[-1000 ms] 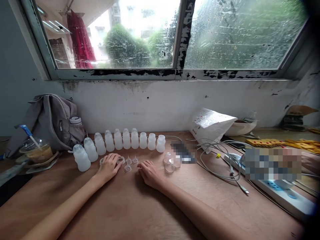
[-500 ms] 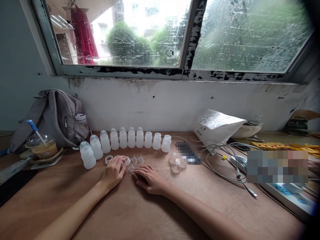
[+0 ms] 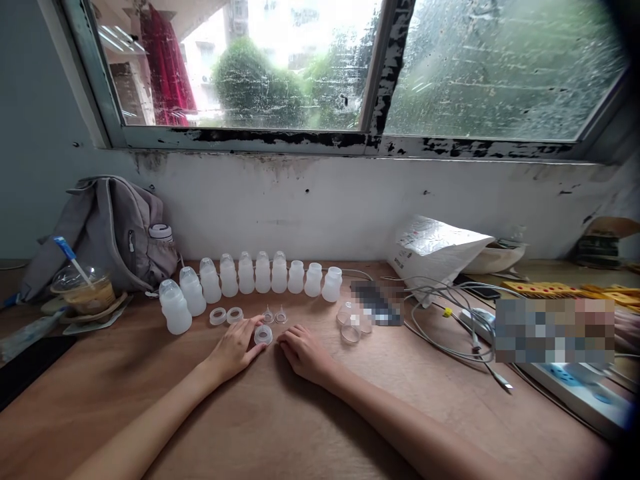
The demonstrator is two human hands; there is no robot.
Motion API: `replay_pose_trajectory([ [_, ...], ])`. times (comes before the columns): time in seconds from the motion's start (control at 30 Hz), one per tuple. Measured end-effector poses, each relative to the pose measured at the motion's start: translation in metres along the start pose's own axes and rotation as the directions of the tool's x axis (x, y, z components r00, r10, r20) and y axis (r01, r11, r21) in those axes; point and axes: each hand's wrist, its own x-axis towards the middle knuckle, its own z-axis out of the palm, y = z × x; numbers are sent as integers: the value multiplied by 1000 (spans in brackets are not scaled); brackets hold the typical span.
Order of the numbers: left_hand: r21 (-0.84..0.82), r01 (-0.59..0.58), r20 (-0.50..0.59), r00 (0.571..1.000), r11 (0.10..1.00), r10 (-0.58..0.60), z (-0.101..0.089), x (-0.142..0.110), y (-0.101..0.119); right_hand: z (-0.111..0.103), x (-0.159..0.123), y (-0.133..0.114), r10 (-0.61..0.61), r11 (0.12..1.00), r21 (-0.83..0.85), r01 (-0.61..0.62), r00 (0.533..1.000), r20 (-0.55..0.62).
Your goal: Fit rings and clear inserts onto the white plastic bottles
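My left hand [image 3: 237, 348] rests on the table, its thumb and fingers closed around a whitish bottle collar ring [image 3: 263, 335], which now stands where a clear nipple lay. My right hand [image 3: 306, 353] lies just right of the ring, apart from it, fingers curled in and no object visible in them. Beyond, two clear bottle nipples [image 3: 275, 316] stand upright. Two more collar rings [image 3: 226, 316] lie left of them. A curved row of several frosted baby bottles [image 3: 245, 277] stands behind; the three rightmost bottles [image 3: 313, 283] have open tops, the others clear domed caps.
Several clear round caps [image 3: 351, 332] lie to the right, by a blurred dark object. Beyond are tangled cables [image 3: 440, 340], a power strip [image 3: 575, 387] and a silvery white bag [image 3: 433, 253]. On the left stand an iced drink cup [image 3: 85, 290] and a grey backpack [image 3: 107, 233].
My left hand has moved right and brought a collar ring over the spot of the nearest nipple. My right hand has drawn back right from that nipple, its fingers curling in.
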Motion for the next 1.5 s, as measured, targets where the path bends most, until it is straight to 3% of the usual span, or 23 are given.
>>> replay_pose_trajectory([
  [0.13,-26,86,7,996,996,-86,1,1,-1,0,0,0,-14,1000,-11,14,1000,3],
  [0.3,-39,107,-3,994,994,-107,0,4,1,1,0,1,-9,1000,-4,10,1000,11],
  [0.43,-195,190,-28,980,962,-199,-1,7,4,0,0,0,1,1000,23,-1,1000,-2],
  [0.57,-528,308,43,940,792,-337,0,11,13,-4,-1,-3,14,995,103,-7,998,-65],
  [0.67,-699,328,111,927,636,-357,3,11,27,-8,-2,-5,17,985,172,3,993,-115],
  [0.83,-786,371,220,916,495,-337,12,7,46,-6,-4,-6,54,968,251,-14,987,-154],
  [0.93,-793,425,239,876,436,-419,16,4,47,-2,-3,-5,144,961,258,-96,974,-175],
  [1.0,-793,436,226,859,426,-460,16,3,46,0,-2,-4,202,950,274,-148,962,-183],
  [1.2,-781,336,186,930,526,-318,10,4,49,-5,0,-4,274,909,363,-205,950,-149],
  [1.5,-779,387,268,917,494,-296,9,5,48,-5,0,-1,327,875,404,-266,941,-90],
])
